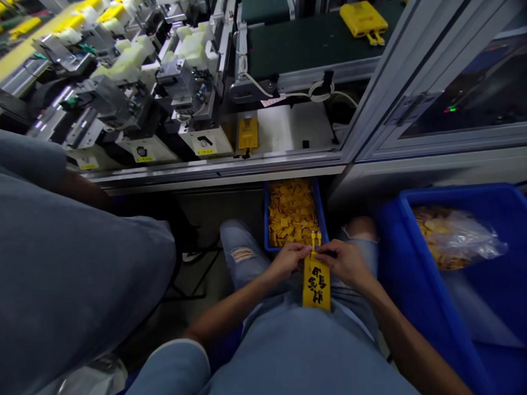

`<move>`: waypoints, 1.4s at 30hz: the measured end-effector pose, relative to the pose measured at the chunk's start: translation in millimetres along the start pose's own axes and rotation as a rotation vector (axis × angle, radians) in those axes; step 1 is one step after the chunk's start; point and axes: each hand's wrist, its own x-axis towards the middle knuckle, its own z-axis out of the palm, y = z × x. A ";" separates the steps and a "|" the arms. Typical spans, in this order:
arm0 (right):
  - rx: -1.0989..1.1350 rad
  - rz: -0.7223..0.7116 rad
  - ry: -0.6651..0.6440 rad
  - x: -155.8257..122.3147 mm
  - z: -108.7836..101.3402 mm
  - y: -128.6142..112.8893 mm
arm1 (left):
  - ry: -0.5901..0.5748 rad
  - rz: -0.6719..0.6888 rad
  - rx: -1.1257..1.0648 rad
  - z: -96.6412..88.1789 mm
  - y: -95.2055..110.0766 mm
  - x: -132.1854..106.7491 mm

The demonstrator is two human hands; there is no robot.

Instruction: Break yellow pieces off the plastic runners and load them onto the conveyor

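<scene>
in the head view, the small blue rectangular plastic bin is my landmark; the flat yellow rectangular case with black lettering lies on my side of it, above my lap; my left hand and right hand pinch its top end between fingertips, beside the paired yellow connectors, which overlap the bin's near rim; i judge a loosened pinch could tip the case among the small flat yellow pieces inside the bin; uneven pulling could strain the connectors.
</scene>
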 end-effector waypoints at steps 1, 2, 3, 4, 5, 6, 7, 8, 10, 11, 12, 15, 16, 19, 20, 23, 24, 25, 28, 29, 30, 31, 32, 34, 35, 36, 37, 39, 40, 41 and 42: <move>-0.026 -0.030 -0.010 0.9 -0.6 0.8 | 0.000 0.001 0.003 0.4 0.4 -0.7; -0.044 -0.055 -0.017 1.7 -1.3 2.0 | -0.004 0.002 0.007 1.0 0.8 -1.5; -0.055 -0.074 -0.020 2.3 -1.9 3.3 | -0.010 0.004 0.010 1.6 1.2 -2.5; -0.066 -0.087 -0.024 2.6 -2.4 4.4 | -0.020 0.005 0.013 2.3 1.6 -3.5; -0.078 -0.095 -0.028 2.5 -2.9 5.1 | -0.031 0.007 0.016 3.0 2.1 -4.6; -0.089 -0.099 -0.029 2.1 -3.3 5.2 | -0.042 0.009 0.022 3.6 2.6 -5.7; -0.094 -0.107 -0.034 1.2 -3.7 4.6 | -0.051 0.015 0.035 3.9 3.3 -6.8; -0.091 -0.120 -0.042 -0.1 -4.0 3.3 | -0.056 0.025 0.053 3.9 4.1 -8.0; -0.047 -0.133 -0.032 -3.8 -4.2 -0.9 | -0.062 0.050 0.099 2.2 7.1 -10.7; -0.007 -0.126 -0.007 -6.2 -4.0 -3.4 | -0.063 0.061 0.117 0.5 9.4 -12.3; 0.039 -0.106 0.024 -8.9 -3.5 -5.8 | -0.068 0.068 0.130 -1.5 12.5 -14.5; 0.195 0.016 0.008 -17.7 -0.8 -11.7 | -0.143 0.066 0.168 -7.8 25.5 -25.0; 0.244 0.058 -0.061 -20.8 0.6 -13.3 | -0.189 0.067 0.188 -9.0 30.4 -30.1; 0.355 0.093 -0.263 -29.1 6.0 -19.0 | -0.323 0.074 0.239 -7.7 43.0 -48.8; 0.371 0.069 -0.290 -31.4 8.0 -21.5 | -0.344 0.080 0.254 -6.0 45.7 -55.3; 0.353 -0.031 -0.305 -36.5 12.2 -31.9 | -0.347 0.099 0.306 -0.8 47.7 -72.2; 0.331 -0.058 -0.308 -38.0 12.7 -36.1 | -0.337 0.102 0.330 0.0 46.8 -76.6; 0.306 -0.077 -0.311 -39.5 12.7 -40.4 | -0.324 0.100 0.359 0.3 45.4 -80.2; 0.242 -0.107 -0.316 -44.5 11.5 -52.6 | -0.240 0.099 0.462 -1.9 40.2 -87.4; 0.229 -0.113 -0.321 -46.0 11.5 -55.3 | -0.210 0.107 0.493 -3.1 38.6 -88.4; 0.220 -0.119 -0.325 -46.7 12.1 -56.7 | -0.191 0.117 0.507 -4.6 37.2 -88.4; 0.213 -0.125 -0.321 -46.3 13.6 -56.2 | -0.186 0.131 0.504 -6.3 36.2 -87.4; 0.207 -0.131 -0.305 -44.0 16.1 -53.5 | -0.190 0.148 0.493 -8.4 35.5 -85.2; 0.213 -0.126 -0.246 -32.2 24.1 -39.9 | -0.207 0.172 0.474 -13.8 35.8 -77.7; 0.224 -0.108 -0.218 -22.0 29.4 -29.1 | -0.213 0.173 0.477 -17.3 37.1 -72.9; 0.222 -0.077 -0.192 -8.9 35.4 -16.3 | -0.217 0.169 0.489 -21.1 39.7 -68.2; 0.186 -0.032 -0.179 6.7 41.8 -2.4 | -0.220 0.161 0.501 -25.1 43.8 -64.1; -0.037 0.080 -0.143 41.2 55.0 24.9 | -0.239 0.157 0.503 -32.0 58.2 -60.5; -0.191 0.128 -0.129 57.9 61.5 36.5 | -0.242 0.178 0.496 -34.2 68.8 -61.7; -0.294 0.163 -0.120 72.6 67.9 46.1 | -0.231 0.217 0.491 -35.3 81.8 -65.2; -0.378 0.187 -0.114 84.6 74.0 53.6 | -0.201 0.277 0.494 -35.2 96.7 -70.6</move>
